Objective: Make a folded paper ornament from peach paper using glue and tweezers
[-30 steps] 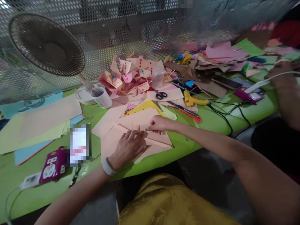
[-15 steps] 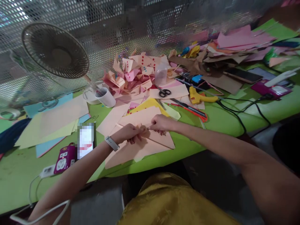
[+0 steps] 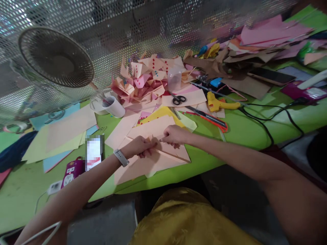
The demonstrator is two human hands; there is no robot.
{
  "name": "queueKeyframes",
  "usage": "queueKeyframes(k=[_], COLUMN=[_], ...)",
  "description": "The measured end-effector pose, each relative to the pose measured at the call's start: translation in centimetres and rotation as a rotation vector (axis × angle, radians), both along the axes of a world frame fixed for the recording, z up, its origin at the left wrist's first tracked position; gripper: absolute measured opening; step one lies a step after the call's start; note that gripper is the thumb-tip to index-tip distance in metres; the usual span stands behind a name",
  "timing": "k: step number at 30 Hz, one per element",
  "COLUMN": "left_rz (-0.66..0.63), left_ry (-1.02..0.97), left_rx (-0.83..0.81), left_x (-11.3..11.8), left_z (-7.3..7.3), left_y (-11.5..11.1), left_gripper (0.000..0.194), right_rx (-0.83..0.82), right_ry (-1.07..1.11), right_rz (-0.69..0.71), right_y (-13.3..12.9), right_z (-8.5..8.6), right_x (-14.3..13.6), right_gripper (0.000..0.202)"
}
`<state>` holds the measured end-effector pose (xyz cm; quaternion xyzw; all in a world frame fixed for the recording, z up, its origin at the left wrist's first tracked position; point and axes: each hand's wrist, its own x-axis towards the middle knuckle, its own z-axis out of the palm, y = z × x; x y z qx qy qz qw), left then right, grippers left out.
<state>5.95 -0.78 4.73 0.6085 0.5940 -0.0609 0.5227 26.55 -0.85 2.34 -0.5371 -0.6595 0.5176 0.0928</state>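
A small piece of folded peach paper (image 3: 154, 141) is between my two hands, low over larger peach paper sheets (image 3: 155, 166). My left hand (image 3: 138, 146), with a watch strap at the wrist, is closed and pinches the folded piece from the left, thumb on top. At its right side, my right hand (image 3: 175, 135) is closed too, the fingers curled and the thumb and forefinger meeting at the paper's edge. My fingers hide much of the piece, so its exact shape cannot be made out. Behind the sheets lies a yellow paper (image 3: 160, 115).
Beyond my hands lie scissors (image 3: 178, 99), a utility knife (image 3: 206, 117) and a yellow glue gun (image 3: 222, 103) with its cord. A heap of folded paper (image 3: 143, 81), a white cup (image 3: 114, 106) and a fan (image 3: 56, 58) stand behind. A phone (image 3: 94, 153) lies left.
The view has tilted slightly. My left thumb has shifted a little over the folded paper, and both hands stay in nearly the same place.
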Motion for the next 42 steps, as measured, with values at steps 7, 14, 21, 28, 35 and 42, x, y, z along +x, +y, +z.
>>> queueKeyframes(k=[7,14,21,28,35,42], left_rz=[-0.039,-0.022,0.08,0.226,0.34,0.424], left_ry=[0.015,-0.004,-0.154,-0.297,-0.429,-0.556], left_rx=[-0.022,-0.052,0.003,0.133,0.211,0.374], left_x=[-0.4,-0.7,-2.1,-4.9,-5.5,-5.1], left_z=[1.0,0.7,2.1,1.8,1.1,1.1], left_y=[-0.2,-0.1,-1.7,-1.2,1.0,2.0], left_gripper=[0.052,0.046,0.057,0.049,0.047,0.053], right_rx=[0.009,0.03,0.035,0.396,0.727,1.076], right_ry=[-0.012,-0.026,-0.026,-0.127,-0.193,-0.044], right_rz=[-0.009,0.008,0.017,0.142,0.234,-0.091], right_y=[0.1,0.1,-0.1,-0.5,-1.0,-0.3], right_z=[-0.3,-0.3,-0.2,0.4,-0.4,1.1], right_x=[0.0,0.0,-0.1,-0.1,-0.2,0.5], right_gripper=[0.035,0.037,0.035,0.034,0.011,0.018])
